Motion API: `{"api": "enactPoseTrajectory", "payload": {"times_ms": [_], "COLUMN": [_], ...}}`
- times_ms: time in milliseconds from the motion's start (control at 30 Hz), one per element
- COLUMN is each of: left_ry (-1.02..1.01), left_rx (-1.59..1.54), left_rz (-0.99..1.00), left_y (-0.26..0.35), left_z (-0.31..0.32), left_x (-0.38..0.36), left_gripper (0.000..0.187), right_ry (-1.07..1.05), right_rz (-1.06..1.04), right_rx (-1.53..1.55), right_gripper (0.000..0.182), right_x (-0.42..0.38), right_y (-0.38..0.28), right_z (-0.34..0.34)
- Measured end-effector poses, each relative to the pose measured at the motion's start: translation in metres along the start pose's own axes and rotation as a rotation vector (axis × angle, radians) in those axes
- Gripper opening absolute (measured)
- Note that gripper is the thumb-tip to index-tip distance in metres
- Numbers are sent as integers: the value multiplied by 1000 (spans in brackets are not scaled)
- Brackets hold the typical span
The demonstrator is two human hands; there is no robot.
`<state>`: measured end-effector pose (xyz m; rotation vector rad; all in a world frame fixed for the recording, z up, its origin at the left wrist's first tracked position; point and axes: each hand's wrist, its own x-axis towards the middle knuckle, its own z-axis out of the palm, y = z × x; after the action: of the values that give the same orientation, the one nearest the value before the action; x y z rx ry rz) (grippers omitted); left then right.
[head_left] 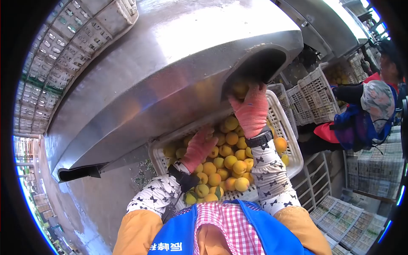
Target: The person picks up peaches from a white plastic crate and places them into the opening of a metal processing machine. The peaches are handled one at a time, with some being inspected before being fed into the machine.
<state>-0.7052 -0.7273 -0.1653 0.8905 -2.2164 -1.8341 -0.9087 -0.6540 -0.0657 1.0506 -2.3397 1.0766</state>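
Observation:
Many yellow-orange fruits (230,161) fill a white plastic crate (293,157) in front of my body. My right hand (251,111), in a pink glove, reaches up to the dark opening (265,63) of a metal machine, its fingers against a fruit (239,90) in the shade there. Over the left part of the crate, my left hand (199,146), also gloved in pink, rests on or just above the fruits, palm side hidden. Its fingers are slightly bent, and I cannot make out anything in them.
The wide metal machine (170,46) spans the space beyond the crate. Stacked crates (55,63) stand at the upper left. On the right, a person (365,106) is beside a tilted white crate (312,95). More flat crates (348,221) lie at the lower right, near a white rack (316,178).

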Motion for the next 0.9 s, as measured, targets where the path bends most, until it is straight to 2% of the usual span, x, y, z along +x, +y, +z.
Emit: {"api": "enactPoseTrajectory", "payload": {"times_ms": [33, 67, 133, 167, 233, 267, 300, 333, 367, 400, 467, 533, 567, 600, 633, 667, 700, 733, 800, 833, 867, 900], "left_ry": [75, 69, 12, -7, 18, 18, -122, -273, -283, -339, -393, -476, -474, -571, -672, -676, -762, -843, -814, -780, -782, -752], "left_rx": [483, 479, 856, 850, 968, 962, 1118, 1271, 1263, 1365, 1449, 1488, 1491, 1487, 1478, 1483, 1542, 1605, 1572, 1521, 1523, 1334], "left_rz": [72, 58, 89, 59, 268, 255, 258, 261, 255, 222, 169, 230, 225, 265, 305, 306, 279, 253, 319, 384, 403, 496], "left_y": [-7, -14, -24, -31, -50, -48, -39, -33, -30, -28, -39, -62, -67, -72, -74, -71, -64, -57, -51, -47, -42, -37], "left_z": [-7, -14, -23, -24, -24, -24, -23, -22, -19, -13, -7, -5, -6, -5, -3, 0, 5, 5, -1, -3, -11, -23], "left_x": [-9, -14, -25, -29, -29, -21, -13, -10, -6, 0, 3, 11, 18, 25, 29, 35, 42, 50, 46, 46, 45, 41], "left_gripper": [57, 57, 61, 61, 66, 66, 69, 73, 73, 74, 75, 72, 72, 68, 64, 64, 61, 58, 57, 56, 56, 56], "right_ry": [-17, -32, 5, -5, -24, 11, -1, -94, -176, -186, -169, -403, -602, -795, -797, -844, -884, -872, -752, -721, -749, -718], "right_rz": [-11, -5, 61, 58, 57, 40, 36, 215, 397, 399, 186, 185, 270, 359, 368, 514, 658, 657, 429, 538, 839, 871], "right_rx": [-91, -92, -112, -154, -190, -179, -176, 456, 1082, 1074, 411, 284, 12, -268, -265, -278, -289, -280, -24, 202, 615, 854], "right_gripper": [65, 65, 59, 55, 44, 36, 36, 42, 50, 50, 39, 46, 53, 60, 60, 67, 73, 73, 72, 70, 69, 69], "right_x": [-2, -4, -2, 5, 17, 35, 41, 43, 38, 26, -18, -81, -89, -97, -105, -108, -106, -102, -105, -106, -97, -88], "right_y": [-1, -3, -7, 3, 13, 3, 1, 7, 14, 22, 37, 65, 64, 58, 59, 63, 65, 68, 80, 94, 87, 80], "right_z": [0, 0, 1, 18, 40, 34, 22, 3, -12, -21, -29, -1, 15, 31, 50, 72, 83, 80, 58, 46, 21, -6]}}
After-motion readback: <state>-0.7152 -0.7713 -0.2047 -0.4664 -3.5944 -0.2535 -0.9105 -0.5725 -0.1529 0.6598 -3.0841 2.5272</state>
